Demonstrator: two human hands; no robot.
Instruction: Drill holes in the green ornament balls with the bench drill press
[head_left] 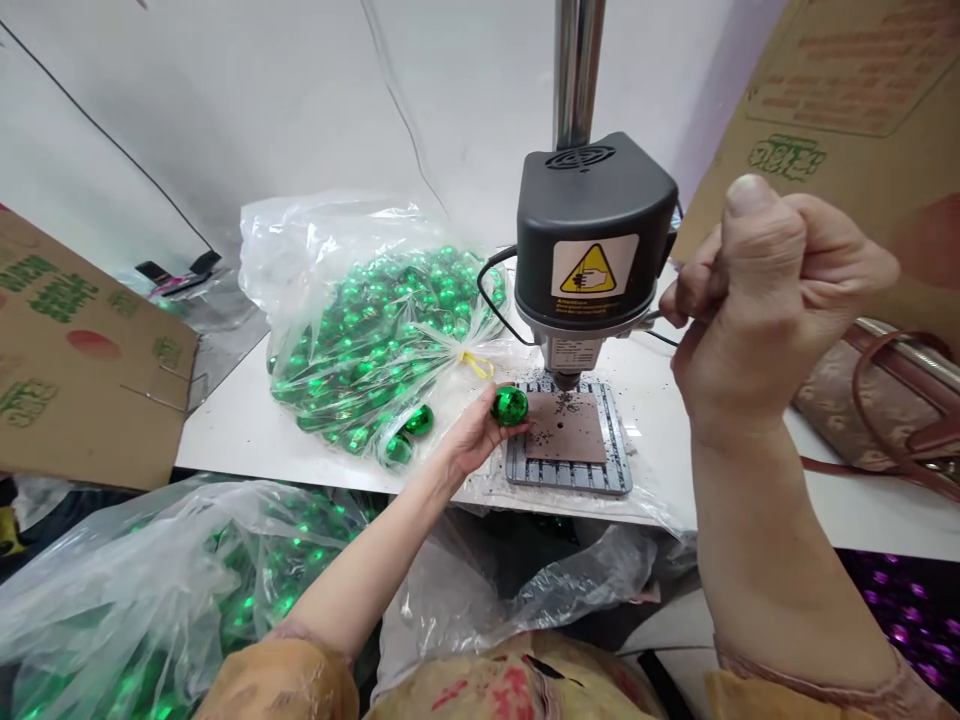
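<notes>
My left hand [480, 432] is closed around a shiny green ball [511, 405] with a mirror-like faceted surface, at the left edge of the drill press base. My right hand [765, 290] is raised in a fist on the feed lever [654, 316] of the black bench drill press [596, 230]; most of the lever is hidden by the fingers. The chuck [567, 380] sits above a brown board [581, 445] with a small dark hole, lying on the slotted metal base [616, 470]. Dark shavings are scattered over the board and base.
A clear plastic bag [281, 235] full of green balls stands left on the white table [217, 430]; two loose balls [420, 420] lie at its front. Another bag [150, 560] of green balls is below. Cardboard boxes [90, 350] flank both sides. A patterned handbag [847, 400] sits right.
</notes>
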